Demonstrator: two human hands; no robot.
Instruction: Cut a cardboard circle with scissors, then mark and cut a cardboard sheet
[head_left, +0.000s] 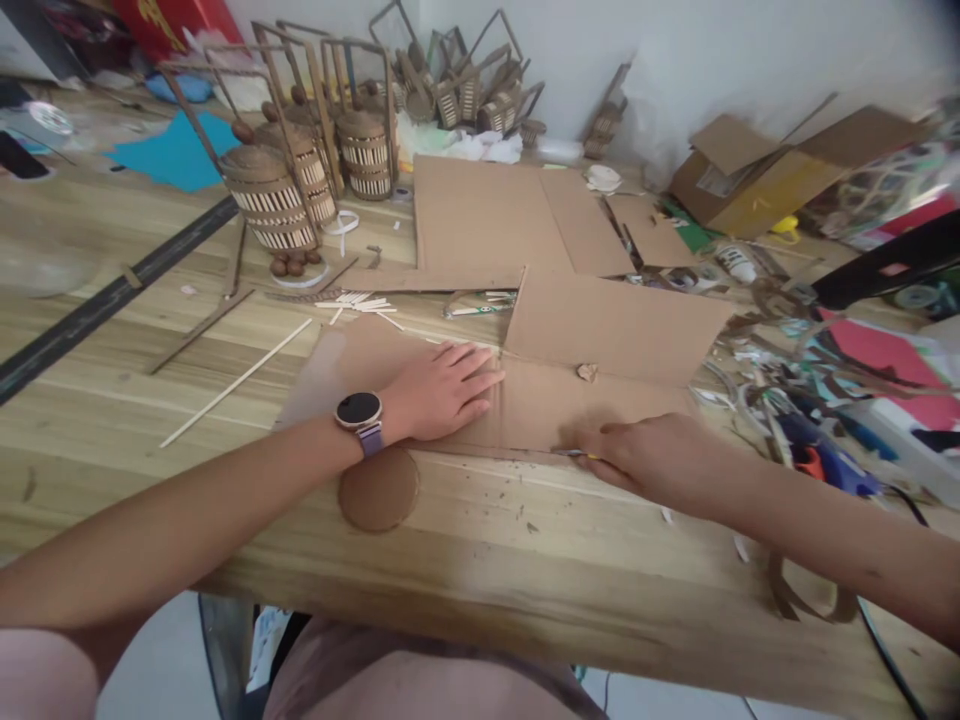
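Fingers spread, my left hand [452, 390] lies flat on a brown cardboard sheet [544, 405] and presses it to the wooden table. My right hand [637, 455] is closed around a utility knife [576, 454], whose blade points left along the sheet's near edge. Most of the knife is hidden in the fingers. A raised cardboard flap [615, 325] stands at the sheet's far side, and a small crumpled brown scrap [587, 372] rests on the sheet. Below my left wrist lies a round cardboard disc [379, 490], partly covered by the forearm.
Several small lidded baskets [270, 195] with tall handles stand at the back left. Further cardboard [480, 210] lies behind the sheet. Thin wooden sticks [360, 303] are scattered left of centre. At the right are a blue glue gun [825, 455], paper strips and an open carton [757, 185].
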